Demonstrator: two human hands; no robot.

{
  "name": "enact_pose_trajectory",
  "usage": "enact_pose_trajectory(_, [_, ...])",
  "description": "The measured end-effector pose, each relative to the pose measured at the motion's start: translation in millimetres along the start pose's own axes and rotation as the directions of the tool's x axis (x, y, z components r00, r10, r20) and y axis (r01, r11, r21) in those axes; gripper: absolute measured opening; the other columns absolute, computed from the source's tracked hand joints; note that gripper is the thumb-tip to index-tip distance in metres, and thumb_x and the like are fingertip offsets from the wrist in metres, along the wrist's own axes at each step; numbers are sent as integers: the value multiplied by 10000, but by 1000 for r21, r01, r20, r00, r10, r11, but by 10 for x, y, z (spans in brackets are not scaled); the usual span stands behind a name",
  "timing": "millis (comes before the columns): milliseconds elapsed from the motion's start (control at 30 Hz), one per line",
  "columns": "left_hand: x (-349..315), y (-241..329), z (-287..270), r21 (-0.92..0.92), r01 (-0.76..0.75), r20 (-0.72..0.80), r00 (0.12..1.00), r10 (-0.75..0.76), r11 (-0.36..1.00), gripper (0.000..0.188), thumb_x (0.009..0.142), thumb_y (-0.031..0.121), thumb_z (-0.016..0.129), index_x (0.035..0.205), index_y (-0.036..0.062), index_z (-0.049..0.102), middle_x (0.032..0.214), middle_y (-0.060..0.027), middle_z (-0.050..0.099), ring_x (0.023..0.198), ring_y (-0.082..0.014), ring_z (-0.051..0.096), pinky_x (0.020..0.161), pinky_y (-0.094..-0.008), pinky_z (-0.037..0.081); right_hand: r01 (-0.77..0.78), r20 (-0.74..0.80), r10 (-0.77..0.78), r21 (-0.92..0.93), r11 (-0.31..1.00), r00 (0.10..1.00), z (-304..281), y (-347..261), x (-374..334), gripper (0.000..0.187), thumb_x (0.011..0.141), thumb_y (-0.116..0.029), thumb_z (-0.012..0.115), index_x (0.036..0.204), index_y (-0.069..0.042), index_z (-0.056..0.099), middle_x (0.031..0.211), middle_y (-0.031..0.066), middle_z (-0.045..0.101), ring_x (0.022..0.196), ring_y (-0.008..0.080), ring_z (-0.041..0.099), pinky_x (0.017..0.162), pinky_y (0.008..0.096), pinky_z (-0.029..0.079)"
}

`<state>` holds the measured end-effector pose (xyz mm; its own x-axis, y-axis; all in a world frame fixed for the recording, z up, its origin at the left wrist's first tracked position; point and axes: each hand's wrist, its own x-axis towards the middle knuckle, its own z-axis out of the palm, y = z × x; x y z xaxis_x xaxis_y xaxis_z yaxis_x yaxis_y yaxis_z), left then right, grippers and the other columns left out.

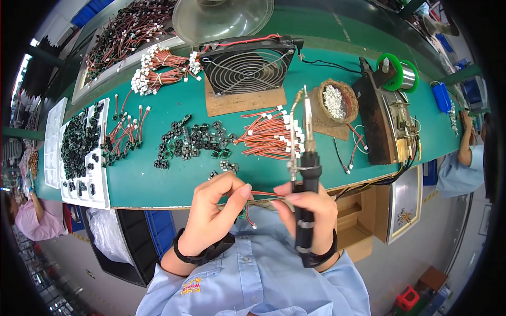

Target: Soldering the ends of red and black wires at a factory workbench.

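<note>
My left hand (pixel 213 208) pinches a thin red wire lead (pixel 265 194) between thumb and forefinger, close to the table's front edge. A white-tipped end of a lead hangs below those fingers, beside a bit of green board. The other end of the wire reaches my right hand (pixel 321 213), whose thumb and fingertips close on it. A soldering iron (pixel 310 174) with a thin metal feed tube stands upright, tip up, between the camera and my right hand, hiding part of its fingers and palm. Whether anything holds the iron up cannot be seen.
Small black-and-green parts (pixel 195 139) lie mid-table; white-plugged red leads (pixel 269 134) lie right of them. A white tray (pixel 100 184) stands left. Behind are a black fan (pixel 247 68), a bowl of white bits (pixel 334 100) and a solder reel (pixel 406 75). Other people sit at both sides.
</note>
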<state>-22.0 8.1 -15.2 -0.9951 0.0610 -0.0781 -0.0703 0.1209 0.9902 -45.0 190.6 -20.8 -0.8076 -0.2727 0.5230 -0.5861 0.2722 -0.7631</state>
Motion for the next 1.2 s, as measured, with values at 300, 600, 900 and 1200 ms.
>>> enact_pose_trajectory(300, [2,37,8,107,-58,-52,997,64,993,119,861,82,552,816,-26,575,727,-83,564,604,-140,510,539,-261,396,157,-9,-159,-107,982,987,55,76,0,383,673,-36,662,1032,-120,560,759,9,628,597,154,561,705,328,407])
enact_pose_trajectory(600, [-17,70,49,279,-274,90,962,259,920,84,832,29,547,882,-36,566,814,-78,543,763,-148,525,649,-270,420,-37,-3,37,-46,998,999,108,-18,-15,401,706,82,690,974,-97,453,803,65,652,731,185,628,738,330,440])
enact_pose_trajectory(900, [-84,59,75,-414,-45,-77,997,14,909,218,858,36,549,1064,-15,504,969,-104,549,846,-181,557,707,-292,479,-196,14,198,221,955,980,90,-75,-24,418,713,75,676,1007,-52,407,787,110,574,693,141,570,605,227,457])
enact_pose_trajectory(1200, [-70,-85,4,-781,187,165,982,-92,596,248,901,113,519,1115,-10,494,1019,-77,551,915,-171,548,783,-327,457,-256,78,244,226,940,967,133,-171,41,411,698,38,689,995,-64,424,759,61,593,652,98,532,630,233,403])
